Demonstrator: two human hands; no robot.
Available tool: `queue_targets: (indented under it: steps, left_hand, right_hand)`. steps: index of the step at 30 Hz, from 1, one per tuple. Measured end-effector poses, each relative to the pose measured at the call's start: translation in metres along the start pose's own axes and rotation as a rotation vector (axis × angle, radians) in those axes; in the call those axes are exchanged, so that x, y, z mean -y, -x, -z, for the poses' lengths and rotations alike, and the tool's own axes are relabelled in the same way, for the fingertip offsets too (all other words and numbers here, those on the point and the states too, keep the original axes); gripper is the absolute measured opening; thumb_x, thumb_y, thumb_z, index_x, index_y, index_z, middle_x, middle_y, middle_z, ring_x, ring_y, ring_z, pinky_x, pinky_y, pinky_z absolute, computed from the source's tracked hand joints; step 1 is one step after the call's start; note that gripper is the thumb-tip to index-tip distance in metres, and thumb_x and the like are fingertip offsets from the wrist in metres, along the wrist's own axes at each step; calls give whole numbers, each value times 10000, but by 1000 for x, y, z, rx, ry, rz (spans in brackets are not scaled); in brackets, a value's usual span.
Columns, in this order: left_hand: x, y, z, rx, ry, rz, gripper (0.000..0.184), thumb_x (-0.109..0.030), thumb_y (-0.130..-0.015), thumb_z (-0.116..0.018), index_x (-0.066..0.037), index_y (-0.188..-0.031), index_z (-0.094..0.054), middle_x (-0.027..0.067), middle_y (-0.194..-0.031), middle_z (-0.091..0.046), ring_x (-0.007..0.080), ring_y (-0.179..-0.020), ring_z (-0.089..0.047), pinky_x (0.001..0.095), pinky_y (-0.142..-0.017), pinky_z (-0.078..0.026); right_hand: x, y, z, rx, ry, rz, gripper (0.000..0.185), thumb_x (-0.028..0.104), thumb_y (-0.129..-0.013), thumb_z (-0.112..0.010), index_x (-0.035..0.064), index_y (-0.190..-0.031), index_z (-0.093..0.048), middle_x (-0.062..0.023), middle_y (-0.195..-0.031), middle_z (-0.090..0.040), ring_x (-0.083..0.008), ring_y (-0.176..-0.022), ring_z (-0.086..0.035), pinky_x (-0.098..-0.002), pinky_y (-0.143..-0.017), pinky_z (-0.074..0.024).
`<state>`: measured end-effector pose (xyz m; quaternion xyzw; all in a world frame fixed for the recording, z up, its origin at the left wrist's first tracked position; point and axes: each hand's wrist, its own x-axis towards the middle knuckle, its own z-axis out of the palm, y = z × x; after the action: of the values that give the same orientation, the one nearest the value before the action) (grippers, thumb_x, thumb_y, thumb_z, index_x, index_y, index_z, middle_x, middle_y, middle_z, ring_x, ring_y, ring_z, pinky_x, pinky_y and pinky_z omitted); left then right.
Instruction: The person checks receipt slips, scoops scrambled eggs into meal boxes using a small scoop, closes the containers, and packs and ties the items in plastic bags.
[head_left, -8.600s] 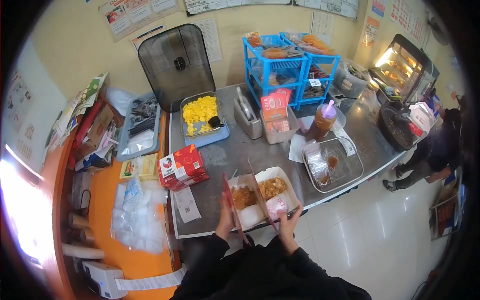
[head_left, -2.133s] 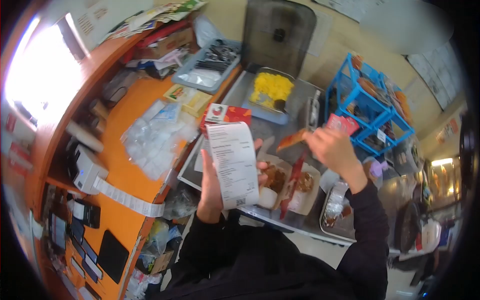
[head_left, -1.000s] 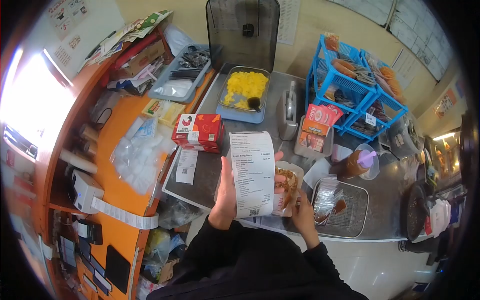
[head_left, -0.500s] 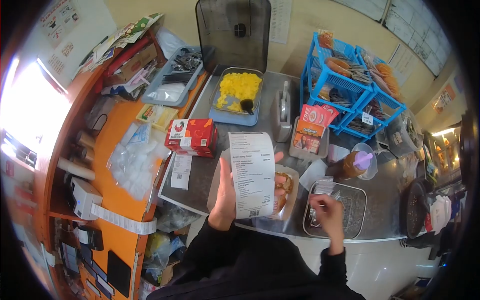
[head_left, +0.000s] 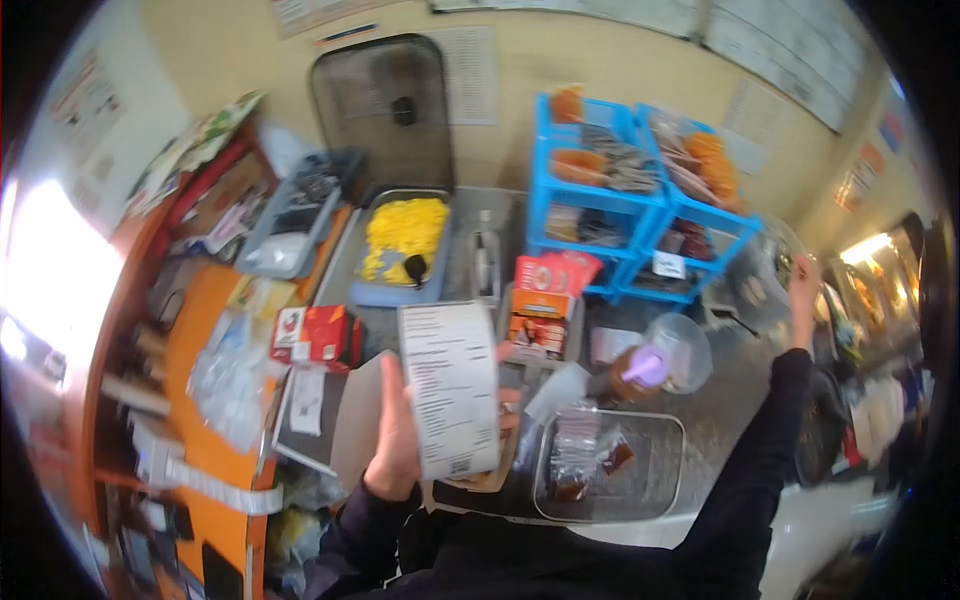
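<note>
My left hand (head_left: pixel 396 432) holds a long printed receipt (head_left: pixel 450 390) upright, its thumb along the left side and fingertips showing past the right edge. Behind and below the receipt is an open paper food box (head_left: pixel 357 408), mostly hidden; whether the hand also supports it, I cannot tell. My right hand (head_left: pixel 803 290) is stretched far to the right, beside a clear plastic tub (head_left: pixel 768 262). Its fingers are small and blurred. A wire-rimmed basket (head_left: pixel 655 490) with clear sachets (head_left: pixel 575 445) and a brown sauce packet (head_left: pixel 618 458) lies in front of me.
Blue stacked baskets (head_left: pixel 590 235) of packets stand at the back. Yellow food (head_left: pixel 405 235) fills a lidded tray. A red box (head_left: pixel 316 336), a leaflet holder (head_left: pixel 545 322) and a sauce container with a purple top (head_left: pixel 645 366) stand on the metal counter. An orange counter (head_left: pixel 215 345) runs left.
My right hand has moved from over the wire basket out to the far right, by the clear tub. The view has turned right. My left hand still holds the receipt.
</note>
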<state>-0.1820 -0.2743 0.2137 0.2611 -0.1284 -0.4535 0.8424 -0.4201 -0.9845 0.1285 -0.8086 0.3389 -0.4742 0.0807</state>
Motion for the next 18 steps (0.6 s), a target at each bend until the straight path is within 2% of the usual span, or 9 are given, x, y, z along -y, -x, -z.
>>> queue_targets:
  steps: [1, 2, 3, 4, 7, 10, 13, 17, 18]
  left_hand:
    - [2, -7, -7, -28, -42, 12, 973, -805, -886, -193, -92, -1547, -195, 241, -1537, -295, 396, -1101, -605, 564, -882, -535]
    - [3, -11, -11, -33, -82, 5, 974, -806, -886, -191, -91, -1548, -192, 243, -1537, -293, 395, -1106, -603, 561, -890, -532]
    - [4, -16, -14, -33, -123, 9, 976, -807, -885, -188, -91, -1549, -189, 245, -1538, -291, 394, -1112, -600, 558, -898, -530]
    - [4, -22, -17, -26, -163, 17, 978, -807, -885, -186, -90, -1549, -186, 247, -1538, -289, 393, -1118, -598, 556, -906, -528]
    - [5, -34, -25, -51, -189, -11, 968, -802, -889, -182, -95, -1551, -183, 253, -1542, -278, 393, -1130, -592, 555, -916, -525]
    - [10, -43, -23, -71, -138, -19, 949, -794, -896, -188, -110, -1554, -177, 255, -1546, -267, 393, -1127, -591, 563, -918, -519]
    - [15, -49, -21, -88, -129, -11, 944, -792, -897, -191, -117, -1556, -175, 257, -1547, -265, 395, -1126, -590, 570, -917, -515]
    - [22, -55, -15, -5, -64, 2, 946, -788, -899, -125, -105, -1548, -204, 183, -1544, -328, 361, -1172, -562, 521, -972, -488]
    - [23, -56, -16, -10, -80, 4, 946, -788, -899, -124, -105, -1548, -202, 184, -1544, -329, 363, -1171, -561, 522, -970, -490]
  right_hand:
    - [-13, -13, -7, 104, 186, 37, 266, 122, -910, -610, 46, -1160, -661, -134, -1123, -685, -281, -1037, -655, -348, -905, -505]
    - [-13, -23, -12, 222, 324, -28, 346, 97, -880, -626, 64, -1224, -625, -166, -1208, -643, -322, -1117, -616, -382, -949, -482]
    - [11, -24, -10, 324, 442, -53, 433, 77, -859, -635, 77, -1288, -582, -173, -1313, -584, -327, -1202, -568, -405, -999, -450]
    - [-34, -31, -25, 299, 441, 162, 451, 85, -847, -634, 118, -1295, -590, -211, -1209, -616, -378, -1135, -582, -450, -952, -468]
    - [-80, -33, -38, 454, 342, 59, 455, 59, -828, -622, 114, -1279, -601, -215, -1166, -631, -381, -1113, -596, -451, -949, -470]
    - [-110, -26, -55, 426, 208, 23, 431, 37, -818, -610, 100, -1245, -614, -205, -1151, -646, -376, -1091, -613, -444, -932, -477]
    - [-104, -39, -43, 495, 444, -10, 377, 55, -826, -618, 73, -1203, -623, -199, -1152, -657, -375, -1077, -623, -439, -907, -486]
    - [-44, -36, -13, 413, 422, -107, 326, 177, -892, -643, 48, -1190, -621, -203, -1154, -656, -381, -1081, -615, -431, -892, -487]
    - [-50, -36, -12, 322, 405, -58, 344, 218, -909, -633, 51, -1208, -613, -202, -1158, -656, -381, -1087, -614, -428, -898, -484]
